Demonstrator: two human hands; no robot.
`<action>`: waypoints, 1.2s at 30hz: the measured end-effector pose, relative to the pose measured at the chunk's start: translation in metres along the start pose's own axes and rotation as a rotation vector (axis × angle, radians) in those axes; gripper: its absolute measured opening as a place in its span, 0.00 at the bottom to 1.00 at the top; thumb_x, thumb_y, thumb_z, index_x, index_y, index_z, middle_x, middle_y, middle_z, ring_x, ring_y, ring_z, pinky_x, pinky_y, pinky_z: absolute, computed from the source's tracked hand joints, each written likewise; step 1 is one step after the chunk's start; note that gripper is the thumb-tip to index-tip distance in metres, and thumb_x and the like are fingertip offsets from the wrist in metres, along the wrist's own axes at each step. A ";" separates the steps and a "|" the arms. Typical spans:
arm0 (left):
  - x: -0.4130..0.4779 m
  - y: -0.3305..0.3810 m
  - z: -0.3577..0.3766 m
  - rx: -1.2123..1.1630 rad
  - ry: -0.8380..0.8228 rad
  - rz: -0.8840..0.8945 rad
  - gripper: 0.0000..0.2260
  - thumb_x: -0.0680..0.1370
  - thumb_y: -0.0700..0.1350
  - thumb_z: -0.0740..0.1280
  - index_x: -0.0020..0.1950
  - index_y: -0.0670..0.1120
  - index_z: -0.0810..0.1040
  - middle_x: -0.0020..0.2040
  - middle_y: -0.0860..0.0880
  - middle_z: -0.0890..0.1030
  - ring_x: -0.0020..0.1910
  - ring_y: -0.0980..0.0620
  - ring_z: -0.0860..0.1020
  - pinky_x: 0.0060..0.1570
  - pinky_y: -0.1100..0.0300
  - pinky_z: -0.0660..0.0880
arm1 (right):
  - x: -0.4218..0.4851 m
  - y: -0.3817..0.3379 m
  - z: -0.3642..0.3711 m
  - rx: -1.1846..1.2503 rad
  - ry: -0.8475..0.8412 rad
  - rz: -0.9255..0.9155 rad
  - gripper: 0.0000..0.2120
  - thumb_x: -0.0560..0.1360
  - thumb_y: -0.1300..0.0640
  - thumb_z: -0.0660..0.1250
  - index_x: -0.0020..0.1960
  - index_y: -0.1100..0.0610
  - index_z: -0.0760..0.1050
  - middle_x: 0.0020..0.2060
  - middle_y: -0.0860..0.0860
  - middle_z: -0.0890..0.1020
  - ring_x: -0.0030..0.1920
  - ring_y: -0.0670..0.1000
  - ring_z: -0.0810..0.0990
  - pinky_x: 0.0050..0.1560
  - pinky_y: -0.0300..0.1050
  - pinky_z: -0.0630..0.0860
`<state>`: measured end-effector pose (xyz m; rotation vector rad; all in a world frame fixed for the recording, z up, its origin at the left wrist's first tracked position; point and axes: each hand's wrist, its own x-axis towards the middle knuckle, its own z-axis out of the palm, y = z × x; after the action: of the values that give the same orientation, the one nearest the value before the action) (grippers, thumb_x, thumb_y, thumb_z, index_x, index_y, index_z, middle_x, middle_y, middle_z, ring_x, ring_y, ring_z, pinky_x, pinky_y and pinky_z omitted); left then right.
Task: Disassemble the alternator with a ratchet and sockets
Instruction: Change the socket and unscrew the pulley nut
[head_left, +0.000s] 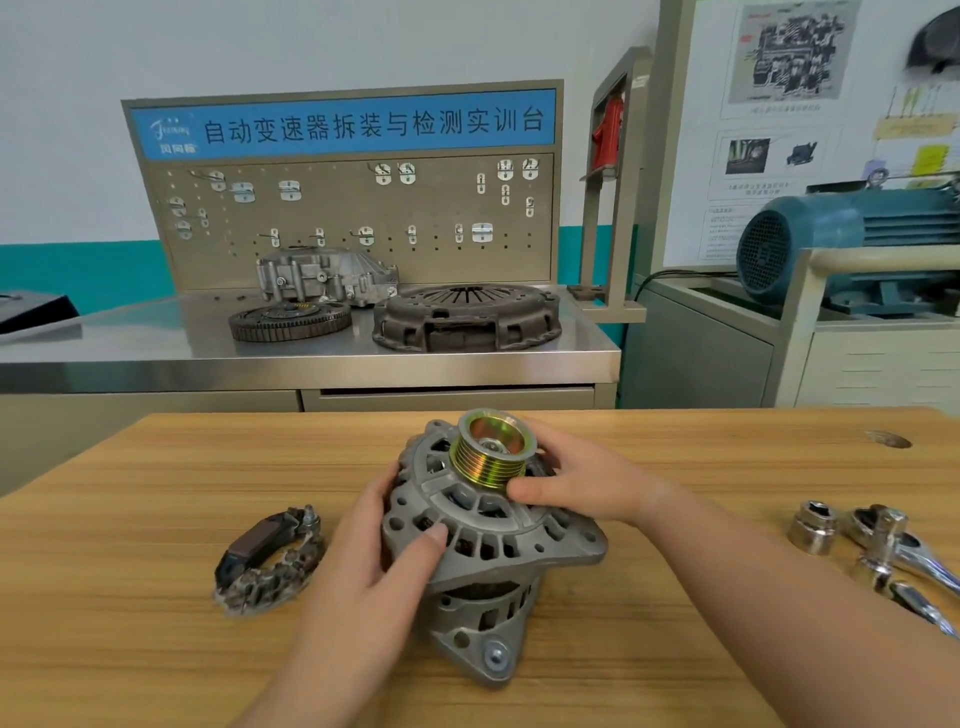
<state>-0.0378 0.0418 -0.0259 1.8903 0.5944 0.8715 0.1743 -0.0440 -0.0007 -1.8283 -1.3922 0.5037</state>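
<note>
A grey cast alternator (483, 525) stands on the wooden table (156, 649), its gold ribbed pulley (493, 449) facing up and slightly away. My left hand (384, 561) grips the housing's left side, thumb on the front face. My right hand (576, 483) holds the right side, its thumb against the pulley's lower edge. A removed rectifier part (270, 558) lies to the left. At the right edge lie a chrome socket (813, 527) and chrome ratchets (904, 556).
Behind the table stands a steel bench (311, 358) carrying a clutch cover (467, 317), a gear ring (291, 322) and a housing. A pegboard rises behind it. A blue motor (831, 244) sits at right. A hole (891, 439) marks the table's far right.
</note>
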 end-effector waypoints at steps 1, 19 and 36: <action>-0.002 0.000 -0.002 -0.030 0.005 0.004 0.25 0.71 0.61 0.65 0.67 0.68 0.63 0.58 0.76 0.72 0.58 0.74 0.71 0.57 0.64 0.71 | -0.005 0.000 -0.006 -0.025 0.044 0.007 0.37 0.67 0.37 0.70 0.73 0.37 0.60 0.66 0.40 0.71 0.65 0.40 0.69 0.62 0.35 0.67; -0.052 0.072 0.136 0.226 -0.484 0.364 0.12 0.77 0.52 0.64 0.52 0.69 0.64 0.54 0.76 0.65 0.41 0.67 0.71 0.40 0.74 0.68 | -0.244 0.076 -0.103 -0.259 0.684 0.804 0.08 0.77 0.51 0.68 0.55 0.51 0.77 0.51 0.51 0.80 0.49 0.50 0.78 0.46 0.44 0.73; -0.016 0.061 0.281 0.332 -0.569 0.113 0.12 0.76 0.46 0.66 0.58 0.55 0.73 0.52 0.59 0.75 0.49 0.59 0.75 0.40 0.63 0.72 | -0.218 0.134 -0.123 -0.514 0.339 1.026 0.12 0.75 0.51 0.65 0.55 0.55 0.71 0.41 0.48 0.74 0.43 0.49 0.74 0.36 0.42 0.70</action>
<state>0.1729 -0.1513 -0.0625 2.3591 0.2908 0.2760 0.2748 -0.3036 -0.0567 -2.8414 -0.2648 0.2966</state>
